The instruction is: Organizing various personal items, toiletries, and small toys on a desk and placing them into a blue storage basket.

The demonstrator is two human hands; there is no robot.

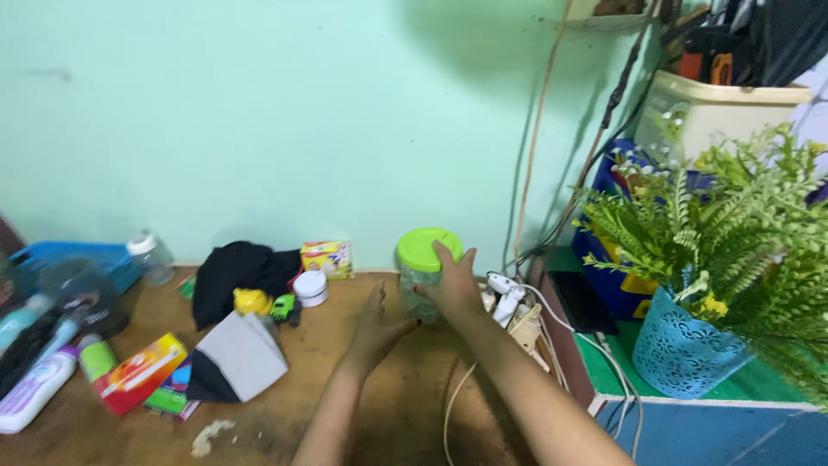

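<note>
- Left hand (373, 332), grip wide and holding nothing, hovers over the bench (405, 406).
- Right hand (450, 289) grips the green-lidded jar (425, 267) near the wall.
- Power strip (517, 319) just beside it; fern pot (681, 349) rightward.

A person's right hand (450, 285) grips a clear jar with a green lid (426, 269) near the back edge of a wooden desk (388, 414), while the left hand (376, 326), fingers open, hovers just beside it. A black cloth (235, 273), small white pot (310, 287) and what appears to be a power strip (511, 309) lie nearby.
</note>
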